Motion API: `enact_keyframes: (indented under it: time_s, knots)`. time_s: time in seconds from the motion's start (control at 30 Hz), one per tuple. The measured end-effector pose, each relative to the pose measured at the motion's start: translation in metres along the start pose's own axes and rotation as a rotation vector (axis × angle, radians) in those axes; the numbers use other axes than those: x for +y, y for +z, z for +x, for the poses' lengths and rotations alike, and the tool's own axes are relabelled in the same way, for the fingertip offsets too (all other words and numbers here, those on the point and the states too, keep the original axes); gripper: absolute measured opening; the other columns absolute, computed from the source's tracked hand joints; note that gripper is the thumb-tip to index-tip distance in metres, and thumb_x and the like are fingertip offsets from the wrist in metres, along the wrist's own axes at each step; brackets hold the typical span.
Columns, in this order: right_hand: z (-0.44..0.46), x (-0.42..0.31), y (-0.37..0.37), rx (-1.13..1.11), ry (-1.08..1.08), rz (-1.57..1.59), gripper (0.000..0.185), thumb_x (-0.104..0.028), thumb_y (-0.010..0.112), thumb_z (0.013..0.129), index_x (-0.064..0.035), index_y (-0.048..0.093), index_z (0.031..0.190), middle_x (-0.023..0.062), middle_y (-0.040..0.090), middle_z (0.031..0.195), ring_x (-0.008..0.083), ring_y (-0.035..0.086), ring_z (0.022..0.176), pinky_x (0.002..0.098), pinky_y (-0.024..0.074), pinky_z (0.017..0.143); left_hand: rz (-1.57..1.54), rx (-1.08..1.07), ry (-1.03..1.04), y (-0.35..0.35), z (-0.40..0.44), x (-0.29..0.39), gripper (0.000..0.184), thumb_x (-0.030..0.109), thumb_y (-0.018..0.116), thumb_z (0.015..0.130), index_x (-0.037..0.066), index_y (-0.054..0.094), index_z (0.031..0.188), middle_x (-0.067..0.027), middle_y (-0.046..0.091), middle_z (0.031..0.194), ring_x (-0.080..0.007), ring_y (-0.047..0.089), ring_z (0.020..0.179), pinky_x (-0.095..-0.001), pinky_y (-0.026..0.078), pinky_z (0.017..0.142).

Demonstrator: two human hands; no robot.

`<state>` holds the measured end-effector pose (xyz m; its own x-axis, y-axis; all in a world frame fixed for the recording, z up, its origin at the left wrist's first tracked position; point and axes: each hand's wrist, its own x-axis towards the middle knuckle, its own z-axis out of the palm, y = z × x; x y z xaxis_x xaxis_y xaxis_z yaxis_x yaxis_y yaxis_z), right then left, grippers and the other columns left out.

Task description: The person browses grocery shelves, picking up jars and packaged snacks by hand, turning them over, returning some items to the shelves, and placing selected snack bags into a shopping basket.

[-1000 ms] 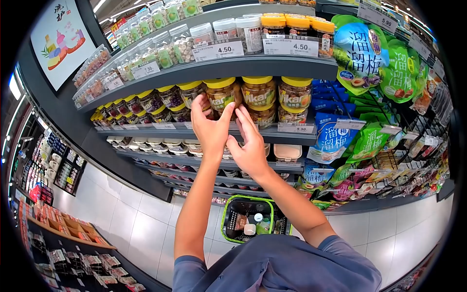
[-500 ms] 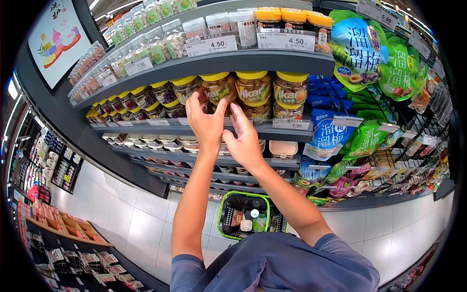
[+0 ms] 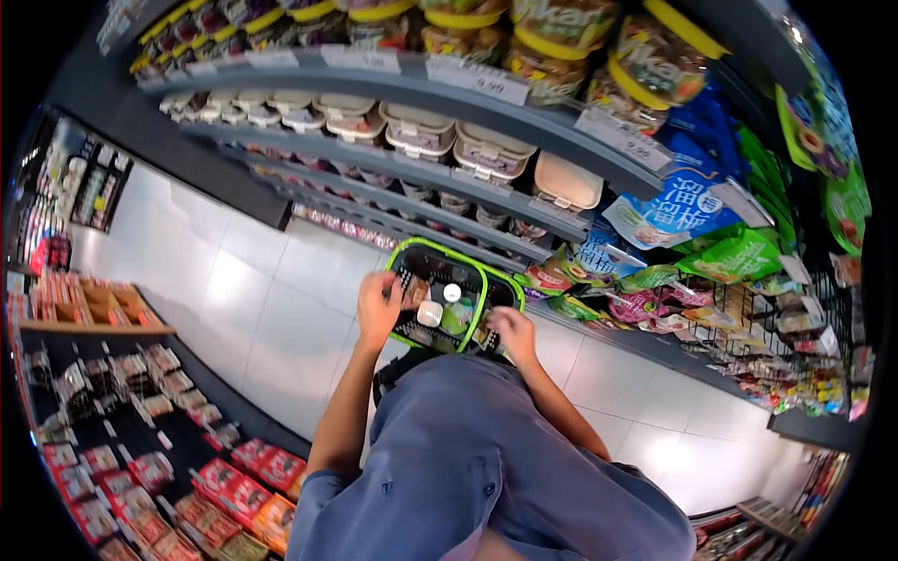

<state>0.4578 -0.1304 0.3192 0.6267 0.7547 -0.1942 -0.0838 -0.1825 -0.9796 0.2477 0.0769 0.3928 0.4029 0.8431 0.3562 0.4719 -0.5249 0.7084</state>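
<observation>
A black shopping basket with a bright green rim [image 3: 438, 242] stands below me, close against my body. Inside it lie a brown packet [image 3: 416, 293], a round white lid [image 3: 452, 292], a pale small container [image 3: 429, 313] and a green bag [image 3: 457, 317]. My left hand [image 3: 378, 307] is at the basket's left side, fingers bent with a gap between them and nothing visible in them. Whether it touches the rim is unclear. Near the right side of the basket is my right hand [image 3: 514, 334], its fingers curled and smeared by motion.
Yellow-lidded jars [image 3: 559, 42] line the shelf in front, with lidded pale tubs [image 3: 486, 150] on the shelf below. Blue snack bags [image 3: 675, 208] and green bags [image 3: 739, 252] hang at the right. Red packets [image 3: 229, 486] fill a display at lower left. Pale floor tiles [image 3: 253, 280] lie between.
Both hands have come down from the yellow-lidded jars to the two sides of the basket and moved apart. The view has tilted downward, and the jars now sit at the top edge.
</observation>
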Motion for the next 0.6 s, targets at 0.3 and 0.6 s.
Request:
enact_keyframes:
  time_s: [0.3, 0.6]
  knots:
    - [-0.103, 0.165, -0.199, 0.330, 1.184, -0.254, 0.027, -0.022, 0.053, 0.090, 0.0032, 0.058, 0.098, 0.0170, 0.068, 0.085, 0.0276, 0.067, 0.064, 0.0367, 0.0519, 0.051, 0.294, -0.638, -1.009, -0.018, -0.258, -0.126, 0.047, 0.042, 0.070, 0.078, -0.001, 0.068, 0.097, -0.0223, 0.069, 0.098, -0.0370, 0.065, 0.098, -0.0417, 0.051, 0.086]
    - [-0.022, 0.145, -0.138, -0.072, 0.872, -0.188, 0.029, -0.022, 0.056, 0.090, -0.0018, 0.058, 0.110, 0.0138, 0.069, 0.098, 0.0231, 0.069, 0.081, 0.0340, 0.0540, 0.070, 0.434, -0.459, -1.094, -0.005, -0.265, -0.102, 0.040, 0.033, 0.065, 0.078, 0.003, 0.068, 0.104, -0.0244, 0.064, 0.105, -0.0384, 0.060, 0.104, -0.0437, 0.048, 0.094]
